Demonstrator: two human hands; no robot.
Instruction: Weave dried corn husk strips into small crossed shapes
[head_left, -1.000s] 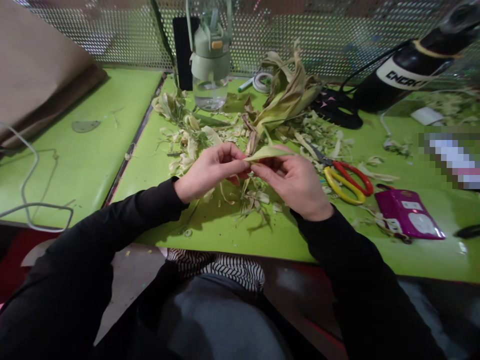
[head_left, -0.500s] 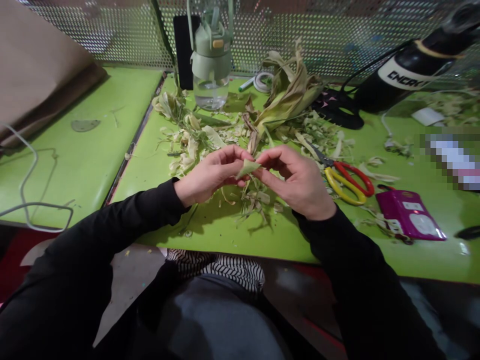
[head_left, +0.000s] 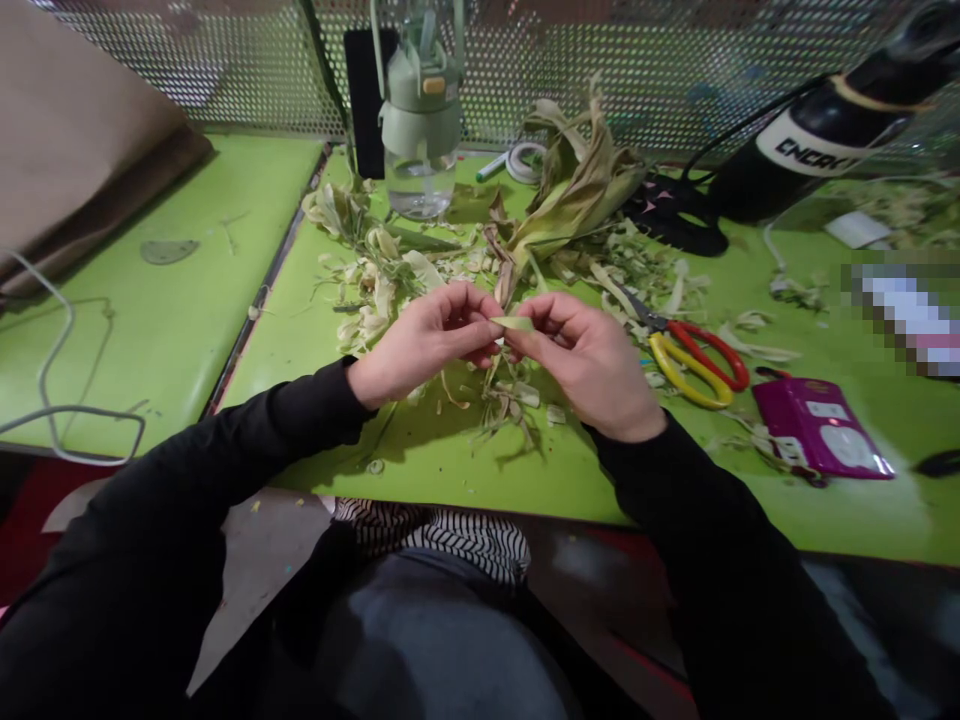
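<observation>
Between my fingertips is a small pale-green strip of corn husk (head_left: 514, 323). My left hand (head_left: 431, 340) pinches its left end with thumb and fingers. From the other side my right hand (head_left: 592, 360) pinches the strip too, the two hands almost touching. Beyond them lies a bundle of dried corn husks (head_left: 581, 200), its stalk end pointing at my hands. Husk scraps (head_left: 514, 405) are scattered on the table under and around my hands. Scissors (head_left: 701, 365) with one red and one yellow handle rest just right of my right hand.
A water bottle (head_left: 421, 130) and a dark phone-like slab (head_left: 366, 110) stand at the back by the perforated screen. At right are a purple box (head_left: 825, 430) and a black cylinder lettered "ENERGY" (head_left: 810, 150). Brown paper (head_left: 82, 130) and a bent wire (head_left: 56, 375) lie left.
The husk strip has turned and now looks narrower and flatter between my fingers. My right hand has shifted slightly left, its fingers curled closer in. Both hands keep their pinch.
</observation>
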